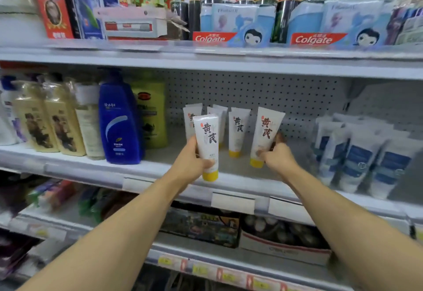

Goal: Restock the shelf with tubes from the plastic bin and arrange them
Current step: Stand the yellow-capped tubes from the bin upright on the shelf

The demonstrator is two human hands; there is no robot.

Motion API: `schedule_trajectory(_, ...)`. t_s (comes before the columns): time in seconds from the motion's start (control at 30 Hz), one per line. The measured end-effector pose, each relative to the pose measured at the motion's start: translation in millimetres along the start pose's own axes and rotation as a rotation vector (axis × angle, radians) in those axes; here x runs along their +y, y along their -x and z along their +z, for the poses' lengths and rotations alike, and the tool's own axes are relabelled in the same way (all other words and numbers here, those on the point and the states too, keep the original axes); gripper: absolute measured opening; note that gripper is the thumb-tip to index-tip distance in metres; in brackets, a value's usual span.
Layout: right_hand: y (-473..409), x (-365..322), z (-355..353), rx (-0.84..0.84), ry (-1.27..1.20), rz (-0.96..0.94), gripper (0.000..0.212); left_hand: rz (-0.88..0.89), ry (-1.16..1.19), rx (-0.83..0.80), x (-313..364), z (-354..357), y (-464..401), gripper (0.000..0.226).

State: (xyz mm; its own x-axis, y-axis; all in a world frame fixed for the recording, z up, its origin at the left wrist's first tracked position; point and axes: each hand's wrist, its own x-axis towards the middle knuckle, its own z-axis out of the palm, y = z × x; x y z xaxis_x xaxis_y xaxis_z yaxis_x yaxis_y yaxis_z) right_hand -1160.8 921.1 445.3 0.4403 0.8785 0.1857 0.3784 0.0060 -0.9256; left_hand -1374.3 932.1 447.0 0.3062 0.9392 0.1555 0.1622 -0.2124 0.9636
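Tubes of white plastic with yellow caps and dark brush-style characters occupy the middle shelf (229,183), caps down. Left hand (191,162) has its grip closed round the lower body of one tube (207,144), held upright in front of the shelf edge with the cap (210,175) at 6 o'clock; the thumb lies across the tube front just above the cap. Right hand (278,159) grips a second tube (265,135) at its lower part, fingers wrapped behind it and thumb on the front; this tube leans slightly, its crimped end toward 1 o'clock, and its cap (256,163) is at or just above the shelf surface; contact cannot be confirmed. Between the two held tubes, one more tube (238,130) stands on the shelf; further tubes (217,114) stand behind the left-hand tube, near the perforated back panel (263,89).

At 9 o'clock from the tubes stand a blue bottle (119,126), a green bottle (152,116) and cream-coloured bottles (49,121). At 3 o'clock stand white-and-blue tubes (364,160). Upper shelf, at 12 o'clock, carries Colgate packs (238,27). Lower shelf, at 6 o'clock, holds boxed goods (206,226).
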Motion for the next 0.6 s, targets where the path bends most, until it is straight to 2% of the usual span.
schedule_trajectory(0.2, -72, 25, -3, 0.033, 0.063, -0.010, 0.049, -0.023, -0.095, 0.033, -4, 33, -42, 0.046)
schedule_trajectory(0.4, -119, 38, 12, 0.033, 0.154, -0.039, 0.047, -0.007, -0.109, 0.039, -3, 48, -69, 0.067)
schedule_trajectory(0.6, -130, 52, 18, 0.056, 0.284, -0.021, 0.047, 0.007, -0.174, 0.035, -8, 57, -77, 0.071)
